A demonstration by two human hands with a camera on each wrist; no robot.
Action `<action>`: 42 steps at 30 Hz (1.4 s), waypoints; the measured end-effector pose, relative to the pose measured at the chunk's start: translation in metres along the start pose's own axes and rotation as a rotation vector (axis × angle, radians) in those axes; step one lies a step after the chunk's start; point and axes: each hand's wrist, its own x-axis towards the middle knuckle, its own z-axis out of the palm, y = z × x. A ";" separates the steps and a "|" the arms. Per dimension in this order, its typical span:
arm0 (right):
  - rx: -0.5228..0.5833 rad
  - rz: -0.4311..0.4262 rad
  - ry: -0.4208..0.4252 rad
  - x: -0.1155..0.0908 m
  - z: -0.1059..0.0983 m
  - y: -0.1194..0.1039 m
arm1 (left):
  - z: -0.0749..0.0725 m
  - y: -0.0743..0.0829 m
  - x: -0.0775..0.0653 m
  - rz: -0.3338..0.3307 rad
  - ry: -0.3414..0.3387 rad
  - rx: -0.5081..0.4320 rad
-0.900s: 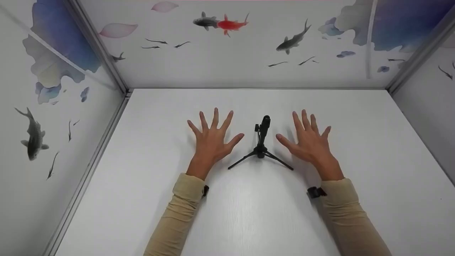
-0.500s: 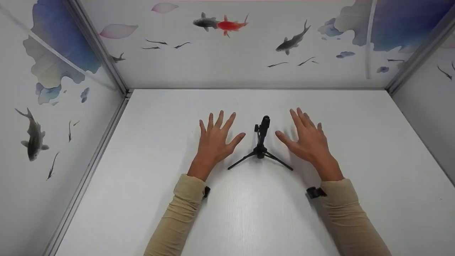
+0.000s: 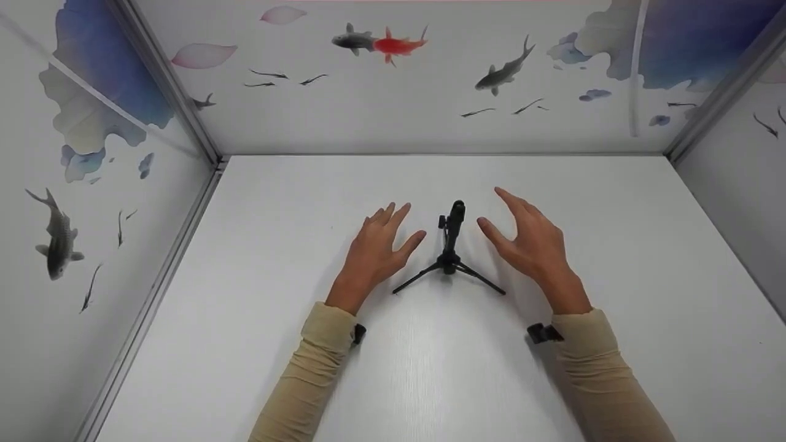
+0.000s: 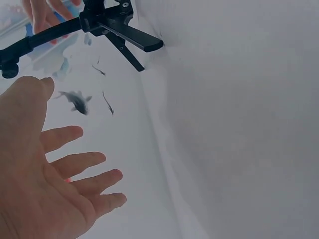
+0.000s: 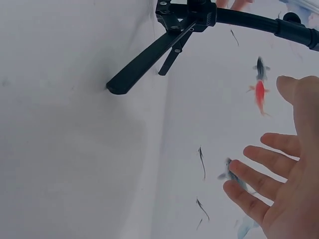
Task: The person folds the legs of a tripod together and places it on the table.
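A small black tripod (image 3: 451, 245) stands upright on the white table with its legs spread, between the two hands. To its left is the left hand (image 3: 377, 248), thumb apart from the other fingers and nothing held. On the other side the right hand (image 3: 533, 240) faces it, thumb and fingers spread and holding nothing. In the left wrist view the tripod (image 4: 94, 22) shows beyond the thumb, with the palm of the left hand (image 4: 50, 174) turned toward it. The right wrist view has the tripod (image 5: 192, 20) at the top and the relaxed fingers of the right hand (image 5: 279, 174).
White panels (image 3: 417, 123) painted with fish and leaves wall in the table (image 3: 417, 380) at the back and both sides. Black wrist cameras sit at the sleeve cuffs, one (image 3: 544, 333) at the right wrist.
Both hands have turned from palms down with fingers widely spread to palms facing inward, their fingers drawn closer together. The tripod has stayed in place.
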 end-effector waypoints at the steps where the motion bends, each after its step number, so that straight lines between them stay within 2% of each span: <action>1: 0.006 -0.003 0.008 0.000 0.000 -0.001 | 0.000 0.001 -0.001 -0.005 -0.008 -0.014; 5: 0.031 -0.029 0.051 -0.001 0.000 -0.002 | 0.001 0.003 -0.003 -0.016 -0.036 -0.046; 13: 0.091 -0.119 0.149 -0.001 0.001 -0.007 | 0.004 0.007 -0.003 0.038 -0.025 -0.092; 19: 0.124 -0.180 0.177 -0.001 0.001 -0.012 | 0.007 0.009 -0.004 0.055 -0.038 -0.101; 32: 0.138 -0.251 0.145 -0.003 0.001 -0.021 | 0.011 0.016 -0.004 0.122 -0.089 -0.171; 42: 0.170 -0.309 0.116 -0.006 0.004 -0.025 | 0.015 0.023 -0.004 0.153 -0.142 -0.166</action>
